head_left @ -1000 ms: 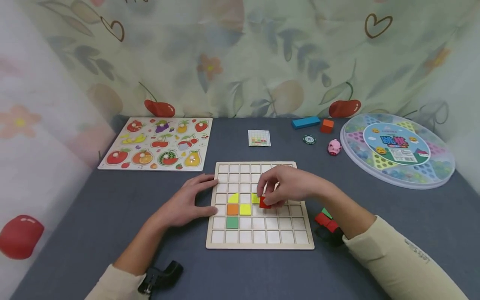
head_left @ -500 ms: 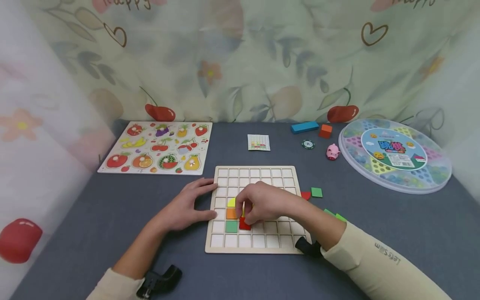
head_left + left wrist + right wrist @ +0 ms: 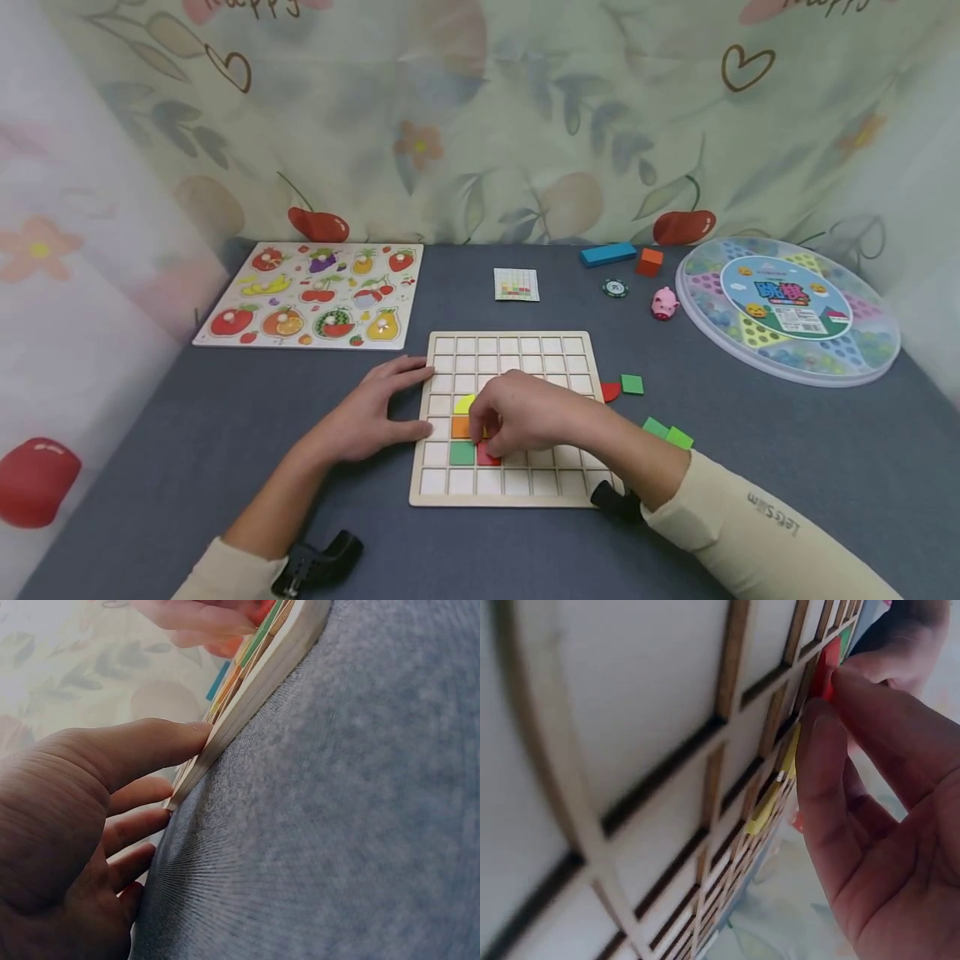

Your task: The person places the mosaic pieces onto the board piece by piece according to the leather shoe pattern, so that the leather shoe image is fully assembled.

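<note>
A wooden grid board (image 3: pixel 517 502) lies on the table. My right hand (image 3: pixel 520 408) is over its lower left part, thumb and index finger pinching a red square tile (image 3: pixel 489 456) at the cell to the right of a green tile (image 3: pixel 462 454). The right wrist view shows the red tile (image 3: pixel 825 669) slightly tilted between those fingertips. An orange tile (image 3: pixel 460 427) and a yellow rounded tile (image 3: pixel 464 404) sit in cells above the green one; my right hand covers other cells. My left hand (image 3: pixel 372 414) touches the board's left edge with thumb and fingers extended.
Right of the board lie a red rounded tile (image 3: pixel 611 392) and several green tiles (image 3: pixel 632 384). Behind it are a pattern card (image 3: pixel 516 285), a poker chip (image 3: pixel 615 288), a blue block (image 3: pixel 607 255), an orange block (image 3: pixel 649 262), a pink pig (image 3: pixel 664 303), a fruit puzzle (image 3: pixel 309 295) and a round game box (image 3: pixel 787 312).
My right hand has carried the red tile left and toward the near side, and the tile has come down into the cell beside the green one. My left hand keeps its place at the board's edge.
</note>
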The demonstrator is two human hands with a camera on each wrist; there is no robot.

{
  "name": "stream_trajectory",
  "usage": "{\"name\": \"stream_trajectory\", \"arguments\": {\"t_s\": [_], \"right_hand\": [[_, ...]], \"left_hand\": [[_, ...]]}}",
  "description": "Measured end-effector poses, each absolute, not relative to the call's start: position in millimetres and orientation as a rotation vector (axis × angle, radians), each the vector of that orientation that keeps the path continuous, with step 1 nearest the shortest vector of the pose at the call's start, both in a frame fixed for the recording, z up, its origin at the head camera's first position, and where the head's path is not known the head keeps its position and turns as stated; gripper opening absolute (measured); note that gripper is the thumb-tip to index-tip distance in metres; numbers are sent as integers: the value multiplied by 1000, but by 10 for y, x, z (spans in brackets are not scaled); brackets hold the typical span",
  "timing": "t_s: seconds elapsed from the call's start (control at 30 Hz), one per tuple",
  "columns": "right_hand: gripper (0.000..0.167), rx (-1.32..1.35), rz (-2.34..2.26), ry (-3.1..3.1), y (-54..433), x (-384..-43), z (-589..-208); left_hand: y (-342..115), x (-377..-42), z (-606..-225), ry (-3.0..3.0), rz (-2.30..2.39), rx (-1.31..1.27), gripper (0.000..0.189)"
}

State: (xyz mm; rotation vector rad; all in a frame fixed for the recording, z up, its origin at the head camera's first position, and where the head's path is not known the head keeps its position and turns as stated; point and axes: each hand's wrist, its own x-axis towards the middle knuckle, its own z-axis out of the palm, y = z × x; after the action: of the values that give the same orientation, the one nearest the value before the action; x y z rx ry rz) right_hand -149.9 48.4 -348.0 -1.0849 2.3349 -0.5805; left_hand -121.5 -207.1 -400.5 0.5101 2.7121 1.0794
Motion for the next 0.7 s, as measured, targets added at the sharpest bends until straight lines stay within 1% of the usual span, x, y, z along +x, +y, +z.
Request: {"name": "stream_trajectory", "arguments": {"t_s": [0.17,0.33,0.7], "right_hand": [[13,-1047,-638,2319,546,-1527,-3480],[12,-1009,-704,2299,672,-1572,-3401],[13,-929,-767,2309,1079,-1624,-3253]], "left_hand": [[-2058,-1205,-3993,2716,1073,505,74],[-2068,-1201,-3991,2724,1066,524,74],[-2072,-1213,-4012,2713,1074,517,76]]}}
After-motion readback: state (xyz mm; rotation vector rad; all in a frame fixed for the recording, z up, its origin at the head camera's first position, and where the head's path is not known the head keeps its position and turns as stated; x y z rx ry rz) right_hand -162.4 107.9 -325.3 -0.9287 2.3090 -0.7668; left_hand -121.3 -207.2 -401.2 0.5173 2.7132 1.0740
